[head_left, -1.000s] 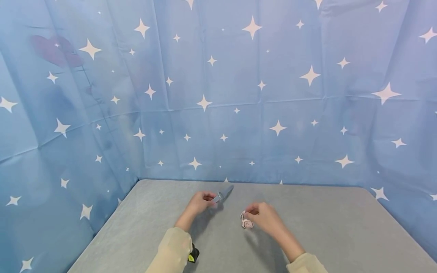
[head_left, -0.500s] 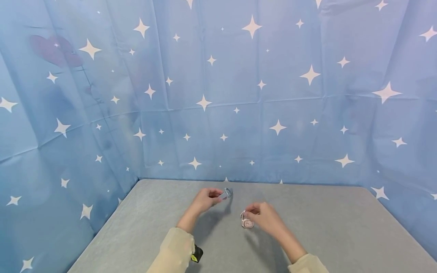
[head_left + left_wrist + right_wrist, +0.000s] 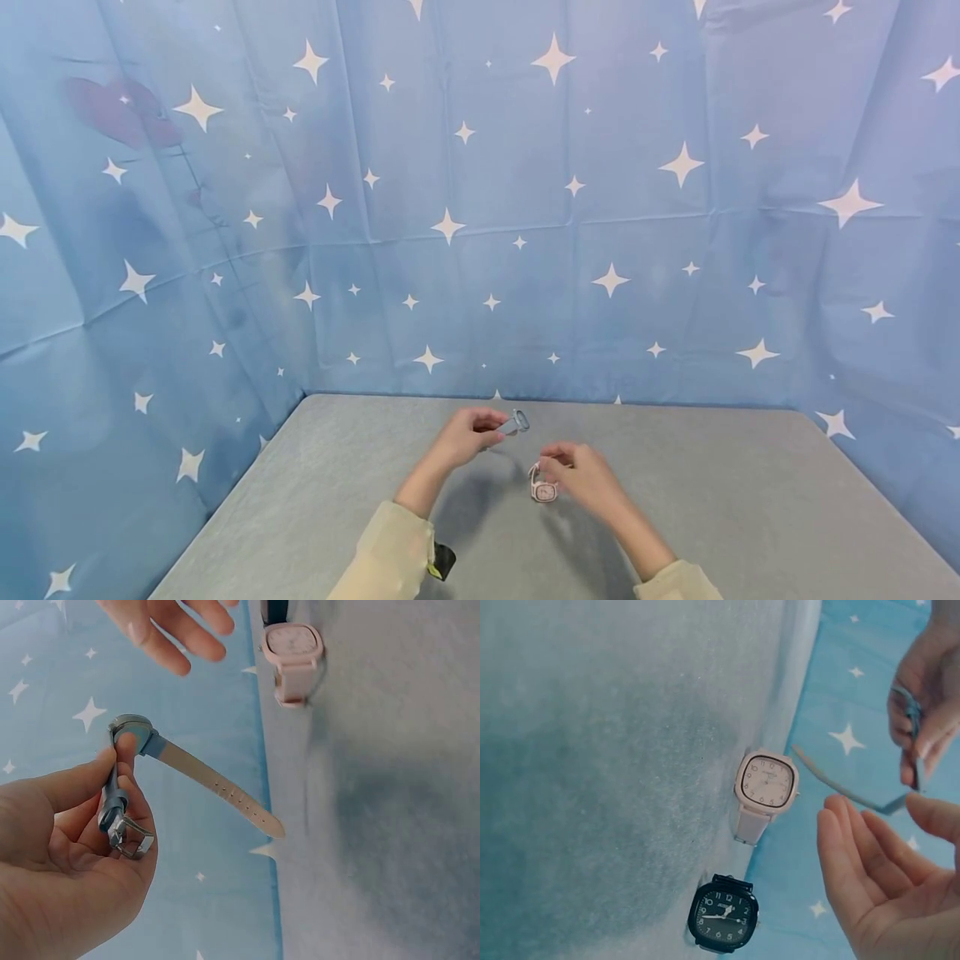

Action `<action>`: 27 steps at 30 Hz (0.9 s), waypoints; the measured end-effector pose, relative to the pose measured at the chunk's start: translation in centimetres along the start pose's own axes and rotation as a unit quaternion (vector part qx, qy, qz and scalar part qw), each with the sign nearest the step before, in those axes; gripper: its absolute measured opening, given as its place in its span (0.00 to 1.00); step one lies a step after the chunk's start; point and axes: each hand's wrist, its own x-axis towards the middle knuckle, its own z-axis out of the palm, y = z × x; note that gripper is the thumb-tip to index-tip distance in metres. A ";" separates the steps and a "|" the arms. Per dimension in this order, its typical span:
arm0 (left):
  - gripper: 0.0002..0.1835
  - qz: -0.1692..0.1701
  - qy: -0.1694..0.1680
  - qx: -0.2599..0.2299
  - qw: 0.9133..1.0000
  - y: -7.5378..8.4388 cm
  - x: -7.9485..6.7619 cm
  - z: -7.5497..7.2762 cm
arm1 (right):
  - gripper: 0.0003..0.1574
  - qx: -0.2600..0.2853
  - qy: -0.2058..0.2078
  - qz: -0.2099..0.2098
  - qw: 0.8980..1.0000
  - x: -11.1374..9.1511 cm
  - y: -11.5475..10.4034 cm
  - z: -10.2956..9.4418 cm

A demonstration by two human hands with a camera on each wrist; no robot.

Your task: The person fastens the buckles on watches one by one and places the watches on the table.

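My left hand pinches a blue-grey wristwatch by its buckle-side strap, between thumb and fingers. The other strap half, with its row of holes, hangs free in the left wrist view. Above the table my right hand has loosely bent fingers and nothing in them, apart from the blue-grey watch. A pink wristwatch with a square face stands on the table beside that hand. Next to it is a black wristwatch with white numerals, hidden behind the right hand in the head view.
The grey tabletop ends against a blue curtain with white stars at the back and left. A small black and yellow piece sits at the left sleeve's cuff.
My left hand has moved right with the blue-grey watch, towards the right hand, and the watch has turned in its grip. The right hand and pink watch stay nearly still.
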 end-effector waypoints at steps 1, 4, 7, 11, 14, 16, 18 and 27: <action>0.11 0.003 -0.003 -0.002 1.000 0.2 -0.1 0.1 | 0.15 0.015 0.001 0.003 1.000 0.0 0.0 0.0; 0.10 0.013 -0.014 -0.011 1.000 0.8 -0.2 0.3 | 0.18 0.061 -0.002 0.017 0.998 0.1 0.1 0.1; 0.11 0.026 -0.028 -0.022 0.999 1.2 -0.2 0.4 | 0.23 0.108 -0.006 0.030 0.994 0.3 0.2 0.1; 0.11 0.041 -0.040 -0.026 0.998 1.9 -0.2 0.5 | 0.31 0.149 -0.005 0.042 0.988 0.2 0.1 0.1; 0.11 0.049 -0.043 -0.026 0.998 2.6 -0.3 0.5 | 0.37 0.166 -0.001 0.048 0.985 0.1 0.1 0.0; 0.12 0.057 -0.050 -0.031 0.997 3.0 -0.4 0.6 | 0.41 0.189 -0.007 0.051 0.981 0.1 0.1 -0.1; 0.11 0.061 -0.057 -0.036 0.996 3.3 -0.6 0.8 | 0.43 0.219 -0.016 0.063 0.974 0.1 0.1 -0.3; 0.11 0.089 -0.096 -0.057 0.990 3.2 -1.3 1.5 | 0.30 0.390 0.005 0.105 0.915 0.5 0.6 -1.1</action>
